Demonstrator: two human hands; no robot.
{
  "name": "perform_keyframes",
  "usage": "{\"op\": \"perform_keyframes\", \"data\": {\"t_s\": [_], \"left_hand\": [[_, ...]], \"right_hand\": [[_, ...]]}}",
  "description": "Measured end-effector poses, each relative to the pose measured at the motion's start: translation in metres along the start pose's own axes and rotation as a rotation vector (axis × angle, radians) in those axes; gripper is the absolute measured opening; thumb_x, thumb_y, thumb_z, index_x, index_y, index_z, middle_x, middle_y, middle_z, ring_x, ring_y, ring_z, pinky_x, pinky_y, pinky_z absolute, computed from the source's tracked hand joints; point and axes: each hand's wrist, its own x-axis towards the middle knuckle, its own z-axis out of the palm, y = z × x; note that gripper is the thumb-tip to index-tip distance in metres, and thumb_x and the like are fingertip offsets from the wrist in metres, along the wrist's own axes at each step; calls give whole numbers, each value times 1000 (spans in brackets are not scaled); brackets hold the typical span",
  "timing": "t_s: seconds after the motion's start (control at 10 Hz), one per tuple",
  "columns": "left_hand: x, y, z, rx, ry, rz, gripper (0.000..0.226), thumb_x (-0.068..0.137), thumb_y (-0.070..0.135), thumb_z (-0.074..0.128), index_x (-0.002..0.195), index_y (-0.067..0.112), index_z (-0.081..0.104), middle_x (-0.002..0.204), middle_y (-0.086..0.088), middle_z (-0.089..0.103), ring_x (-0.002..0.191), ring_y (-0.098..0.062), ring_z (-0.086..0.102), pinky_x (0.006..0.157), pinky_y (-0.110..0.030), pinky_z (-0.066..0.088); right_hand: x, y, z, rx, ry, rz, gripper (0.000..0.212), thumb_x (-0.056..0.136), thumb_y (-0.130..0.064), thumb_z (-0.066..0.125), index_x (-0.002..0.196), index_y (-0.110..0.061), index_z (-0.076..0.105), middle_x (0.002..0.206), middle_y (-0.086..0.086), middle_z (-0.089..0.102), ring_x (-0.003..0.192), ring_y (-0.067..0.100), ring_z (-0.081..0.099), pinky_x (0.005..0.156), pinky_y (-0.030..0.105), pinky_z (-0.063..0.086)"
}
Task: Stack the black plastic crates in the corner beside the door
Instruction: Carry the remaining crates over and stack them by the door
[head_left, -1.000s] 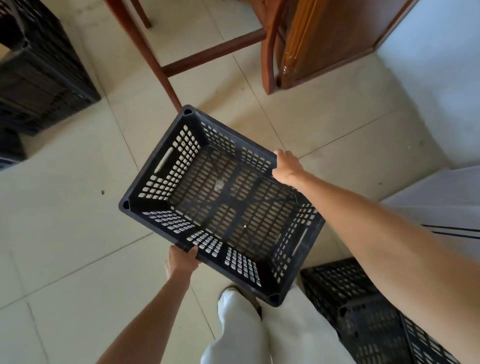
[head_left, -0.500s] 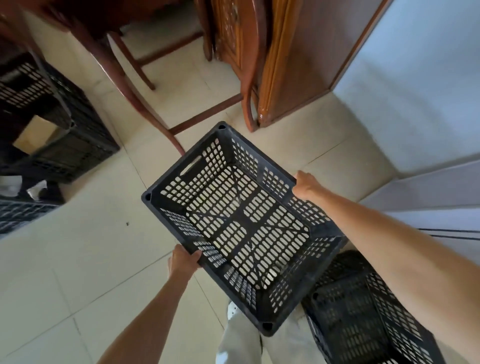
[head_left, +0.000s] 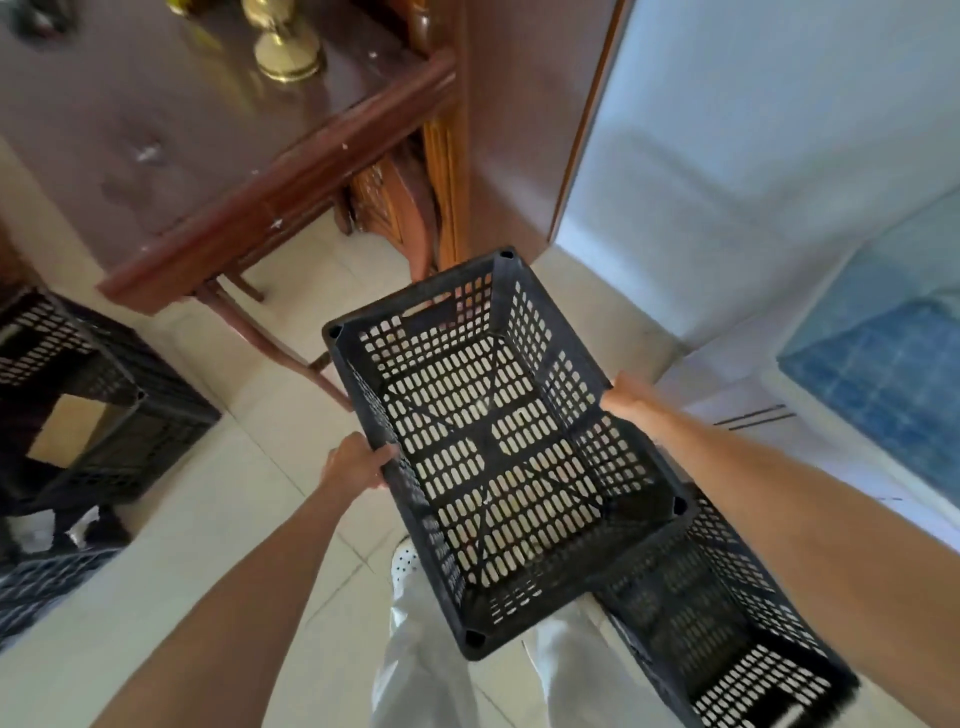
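I carry an empty black plastic crate (head_left: 498, 441) with perforated walls in front of my body, above the tiled floor. My left hand (head_left: 356, 462) grips its left long rim. My right hand (head_left: 626, 395) grips the opposite long rim, fingers hidden over the edge. A second black crate (head_left: 727, 618) stands on the floor at the lower right, partly under the carried one and my right forearm. More black crates (head_left: 104, 395) stand stacked at the left edge.
A dark wooden table (head_left: 218, 156) with a brass object (head_left: 285, 47) stands ahead on the left. A carved wooden cabinet (head_left: 467, 130) is behind it. A pale wall (head_left: 753, 156) and a blue tiled area (head_left: 893, 364) lie to the right. My trouser legs are below the crate.
The view has tilted up and turned right, bringing the table top and wall into sight. The crate has swung with both hands so its long axis points more away from me.
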Motion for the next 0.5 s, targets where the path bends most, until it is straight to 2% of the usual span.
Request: {"op": "perform_keyframes", "data": {"t_s": [0.1,0.2,0.3,0.4,0.5], "left_hand": [[18,16,-29,121,-51,86,45,92,31,66,122,0,56,96,-16,73,67,-25,70,62,-32,58],[35,35,-54,289,-90,173,45,95,32,62,120,-5,57,73,-6,68,57,-15,66,49,-19,49],[42,51,-71,478,-112,242,21,96,25,59,113,13,59,93,-8,59,93,-27,67,74,-31,50],[33,69,-85,324,-183,325,27,96,24,57,117,7,60,105,-20,66,97,-41,69,80,-48,60],[22,81,-85,348,-207,385,27,97,26,58,109,2,61,96,-21,70,85,-36,72,70,-42,63]], "right_hand": [[-21,-2,-1,119,25,65,18,94,-11,55,107,0,60,95,12,62,82,21,58,70,31,46],[-46,-3,6,194,60,133,20,95,-11,52,109,2,58,102,16,62,89,27,61,76,34,49],[-75,2,17,251,98,204,13,96,-14,50,100,-4,57,94,11,59,81,22,59,72,30,45],[-100,13,33,307,137,260,21,97,-9,48,113,1,57,110,16,62,99,26,60,82,31,48],[-131,35,52,405,183,291,27,96,-5,47,122,-2,55,114,17,62,105,28,61,84,31,49]]}}
